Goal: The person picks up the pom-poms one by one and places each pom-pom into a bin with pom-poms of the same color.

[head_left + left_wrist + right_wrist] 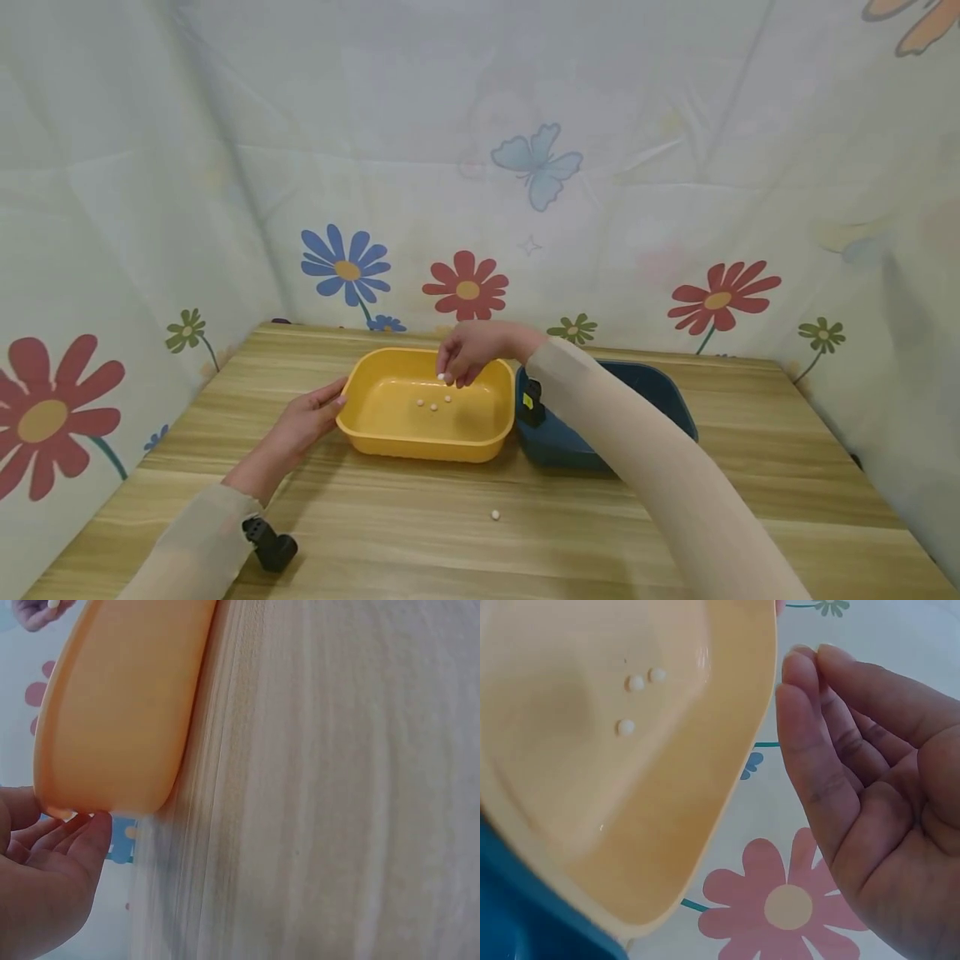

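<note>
Pinching a small white bead point(442, 377) at its fingertips, the right hand point(468, 352) hovers over the yellow tub point(360, 433), where three beads point(433, 403) already lie. The left hand point(303, 421) rests with straight fingers against the tub's left rim. If the bead falls too near the far rim, it may bounce out, like the stray bead point(495, 514) on the surface point(675, 533). The tub's long axis runs left to right, its opening facing up, beside the blue tub point(660, 392).

3 beads point(433, 402) in tub point(390, 446), bin point(675, 400) right.
</note>
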### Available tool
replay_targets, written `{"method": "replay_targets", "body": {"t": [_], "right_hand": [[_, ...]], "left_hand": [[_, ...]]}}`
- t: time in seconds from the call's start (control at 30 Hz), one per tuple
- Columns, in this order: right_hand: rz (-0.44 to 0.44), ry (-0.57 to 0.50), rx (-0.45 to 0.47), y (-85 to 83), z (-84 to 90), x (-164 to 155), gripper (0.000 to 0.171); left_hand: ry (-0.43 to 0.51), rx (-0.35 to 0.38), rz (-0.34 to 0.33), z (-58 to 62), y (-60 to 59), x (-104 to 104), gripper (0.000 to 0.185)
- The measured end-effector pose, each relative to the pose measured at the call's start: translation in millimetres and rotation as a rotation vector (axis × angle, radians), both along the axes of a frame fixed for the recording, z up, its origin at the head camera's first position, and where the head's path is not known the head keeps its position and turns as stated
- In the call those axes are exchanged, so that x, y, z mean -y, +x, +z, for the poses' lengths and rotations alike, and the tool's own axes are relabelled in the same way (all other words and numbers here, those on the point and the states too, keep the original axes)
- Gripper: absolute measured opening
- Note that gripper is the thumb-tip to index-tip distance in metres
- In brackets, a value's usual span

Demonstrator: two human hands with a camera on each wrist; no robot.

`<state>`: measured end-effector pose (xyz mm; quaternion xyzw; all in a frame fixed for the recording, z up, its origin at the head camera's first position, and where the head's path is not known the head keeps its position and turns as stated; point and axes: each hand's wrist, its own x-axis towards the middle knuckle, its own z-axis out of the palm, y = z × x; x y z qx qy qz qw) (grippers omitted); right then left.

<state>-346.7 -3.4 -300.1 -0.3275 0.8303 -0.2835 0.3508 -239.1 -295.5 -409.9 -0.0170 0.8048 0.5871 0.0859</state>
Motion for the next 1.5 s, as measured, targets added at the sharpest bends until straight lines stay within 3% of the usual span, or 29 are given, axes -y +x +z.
{"method": "replay_targets", "body": {"t": [0.4, 0.7, 0.97, 1.2, 1.5], "right_hand": [[0.052, 0.013, 0.043, -17.2, -20.2, 30.2, 0.014], [0.072, 0.089, 0.058, -17.2, -38.2, 42.8, 0.019], [0.06, 0.136, 0.097, -20.6, -53.7, 51.9, 0.01], [0.064, 0.199, 0.082, -18.7, -57.2, 59.0, 0.009], [0.077, 0.258, 0.048, -18.9, -69.0, 63.7, 0.005]], "left_hand": [[-0.011, -0.011, 0.009, -0.8, 2.3, 0.3, 0.056], [-0.014, -0.024, 0.014, -2.4, 3.3, -1.0, 0.055], [-0.004, -0.008, 0.02, 2.3, 2.7, -2.4, 0.055], [-0.006, -0.005, 0.03, 5.9, 4.4, -4.7, 0.055], [-0.004, -0.026, 0.032, -0.4, 7.4, -7.0, 0.055]]}}
